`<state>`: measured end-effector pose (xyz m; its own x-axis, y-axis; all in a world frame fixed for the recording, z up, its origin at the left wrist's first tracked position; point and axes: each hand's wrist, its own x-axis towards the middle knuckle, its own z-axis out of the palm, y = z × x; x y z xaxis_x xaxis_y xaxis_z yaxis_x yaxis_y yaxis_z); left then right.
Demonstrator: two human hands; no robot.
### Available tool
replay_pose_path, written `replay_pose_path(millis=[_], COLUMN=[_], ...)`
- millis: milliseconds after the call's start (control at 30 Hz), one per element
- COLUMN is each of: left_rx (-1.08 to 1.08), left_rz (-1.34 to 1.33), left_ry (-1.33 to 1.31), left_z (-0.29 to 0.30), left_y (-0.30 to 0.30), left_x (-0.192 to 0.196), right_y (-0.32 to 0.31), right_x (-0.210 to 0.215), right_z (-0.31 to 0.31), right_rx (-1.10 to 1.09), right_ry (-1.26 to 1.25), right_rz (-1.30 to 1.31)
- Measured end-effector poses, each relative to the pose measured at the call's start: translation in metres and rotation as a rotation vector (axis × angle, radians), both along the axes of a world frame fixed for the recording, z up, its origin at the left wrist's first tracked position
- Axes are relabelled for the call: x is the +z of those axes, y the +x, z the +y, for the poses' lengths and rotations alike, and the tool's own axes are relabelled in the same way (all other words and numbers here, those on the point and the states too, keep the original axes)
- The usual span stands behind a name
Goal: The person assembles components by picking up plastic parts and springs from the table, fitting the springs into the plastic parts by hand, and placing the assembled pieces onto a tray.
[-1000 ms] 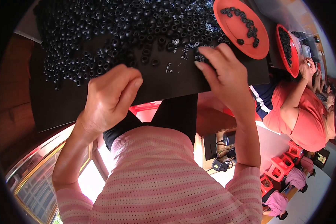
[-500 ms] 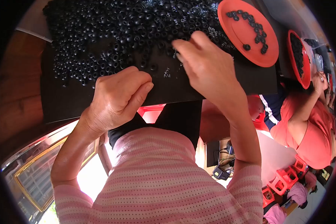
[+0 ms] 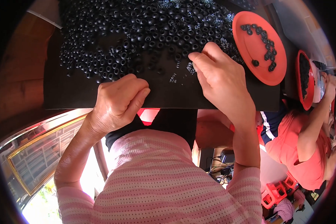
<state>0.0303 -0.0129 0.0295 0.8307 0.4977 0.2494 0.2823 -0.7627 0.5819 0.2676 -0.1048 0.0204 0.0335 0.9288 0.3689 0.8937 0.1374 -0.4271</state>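
A wide heap of small black ring-shaped pieces [image 3: 153,35] covers the far part of the dark table. My left hand [image 3: 119,98] is closed in a fist over the table's near edge, thumb pressed to the curled fingers; whatever it holds is hidden. Fingers and thumb pinched together, my right hand [image 3: 223,78] hovers at the near edge of the heap, and anything between its fingertips is too small or hidden to name. Beside it lie small pale coil-like bits [image 3: 173,78]. To its right, a round red plate [image 3: 250,48] carries several of the black rings in a curved trail.
A second red dish [image 3: 299,84] full of black pieces stands farther right, near a co-worker in a red top [image 3: 298,153]. Red plastic stools [image 3: 274,194] and cables [image 3: 218,168] are below the table. At lower left is a gold-framed panel [image 3: 44,149].
The whole view has shifted, so the table and plate appear lower and farther right. My right hand has lost its blur and is held in a pinch. My left hand remains closed.
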Motion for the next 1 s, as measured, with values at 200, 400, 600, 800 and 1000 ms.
replay_pose_path(millis=[200, 400, 600, 800, 1000], left_rx=[-0.032, -0.143, -0.177, -0.2, -0.197], left_rz=[-0.043, -0.078, -0.13, -0.196, -0.216], left_ry=[0.015, 0.024, -0.063, -0.148, -0.218], left_z=[-0.002, 0.003, 0.013, 0.016, 0.014], left_y=[0.004, 0.005, -0.002, -0.004, -0.002], left_x=[-0.002, -0.007, -0.014, -0.015, -0.011], right_y=[0.002, -0.001, -0.008, -0.009, -0.014], right_x=[0.007, 0.008, 0.01, 0.008, 0.005], right_z=[0.003, -0.001, 0.002, 0.006, 0.011], right_rx=[-0.011, -0.094, -0.149, -0.137, -0.144], right_ry=[0.013, -0.091, -0.151, -0.147, -0.104], right_rz=[-0.043, -0.109, -0.084, -0.159, -0.183])
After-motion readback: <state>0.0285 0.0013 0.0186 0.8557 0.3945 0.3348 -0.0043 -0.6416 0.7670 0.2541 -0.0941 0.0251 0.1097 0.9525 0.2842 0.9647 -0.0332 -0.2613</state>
